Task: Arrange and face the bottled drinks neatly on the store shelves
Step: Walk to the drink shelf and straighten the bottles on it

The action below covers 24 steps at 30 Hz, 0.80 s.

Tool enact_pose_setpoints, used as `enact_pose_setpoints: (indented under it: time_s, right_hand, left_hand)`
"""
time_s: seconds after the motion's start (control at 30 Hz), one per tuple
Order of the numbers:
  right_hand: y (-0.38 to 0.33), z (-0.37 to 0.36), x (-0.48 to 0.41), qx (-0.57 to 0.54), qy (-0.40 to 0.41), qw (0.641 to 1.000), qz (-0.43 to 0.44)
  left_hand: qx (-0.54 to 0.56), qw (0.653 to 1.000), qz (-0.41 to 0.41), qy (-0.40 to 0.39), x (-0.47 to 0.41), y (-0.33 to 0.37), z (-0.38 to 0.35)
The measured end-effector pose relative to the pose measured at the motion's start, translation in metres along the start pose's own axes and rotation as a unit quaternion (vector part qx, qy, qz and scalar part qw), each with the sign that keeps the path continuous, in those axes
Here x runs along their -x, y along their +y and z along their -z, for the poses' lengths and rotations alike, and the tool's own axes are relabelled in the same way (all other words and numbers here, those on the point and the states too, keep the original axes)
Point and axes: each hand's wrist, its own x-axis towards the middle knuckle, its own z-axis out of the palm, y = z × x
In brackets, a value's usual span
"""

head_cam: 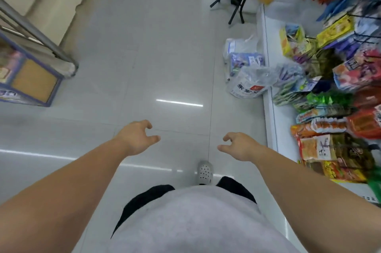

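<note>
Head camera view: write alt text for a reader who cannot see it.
Both hands, left hand and right hand, reach forward empty over a glossy tiled floor. Blurred snack packets fill shelving at right, with plastic bags on the floor beside it. No bottled drinks are visible.

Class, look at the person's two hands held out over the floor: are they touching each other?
Apart. The head view shows bare floor tile between the left hand and the right hand; both are empty, fingers loosely curled.
</note>
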Motion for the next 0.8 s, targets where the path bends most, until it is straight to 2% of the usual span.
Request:
enact_pose_setpoints:
  time_s: [0.2, 0.4, 0.63, 0.8]
  right_hand:
    - [-0.044, 0.117, -0.082, -0.048, 0.031, 0.998, 0.004]
    - [-0.108, 0.204, -0.18, -0.056, 0.06, 0.997, -0.008]
    - [-0.202, 0.311, -0.266, -0.008, 0.08, 0.996, -0.043]
    - [-0.266, 0.392, -0.323, -0.015, 0.111, 0.993, -0.036]
  left_hand:
    - [0.024, 0.999, -0.017, 0.016, -0.091, 0.05, 0.078]
    - [0.041, 0.999, -0.017, 0.024, -0.217, 0.05, 0.165]
    - [0.022, 0.999, -0.043, 0.005, -0.358, 0.039, 0.306]
    - [-0.005, 0.998, -0.054, 0.031, -0.445, 0.051, 0.411]
